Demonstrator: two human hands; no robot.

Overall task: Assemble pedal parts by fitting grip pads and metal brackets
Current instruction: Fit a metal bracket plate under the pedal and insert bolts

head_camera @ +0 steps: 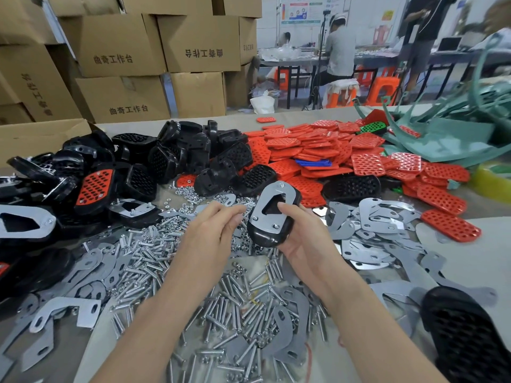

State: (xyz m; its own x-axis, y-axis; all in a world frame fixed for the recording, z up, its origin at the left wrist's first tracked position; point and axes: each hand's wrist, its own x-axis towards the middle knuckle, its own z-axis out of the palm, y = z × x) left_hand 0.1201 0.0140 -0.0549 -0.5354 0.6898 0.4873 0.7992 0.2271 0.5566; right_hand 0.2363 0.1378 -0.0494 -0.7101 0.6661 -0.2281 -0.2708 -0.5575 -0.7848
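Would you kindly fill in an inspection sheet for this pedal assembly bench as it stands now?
Surface: grey table, mostly covered with parts.
Job's things: black pedal body with metal bracket on it; piles of pedal bodies, red grip pads, loose brackets, bolts.
Clutter: green plastic offcuts, far right.
Grippers: right hand grips the black pedal body; left hand fingertips pinched together, contents too small to tell.
Cables: thin red strand among bolts, kind unclear.
Surroundings: stacked cardboard boxes; person at a far table; orange stools.
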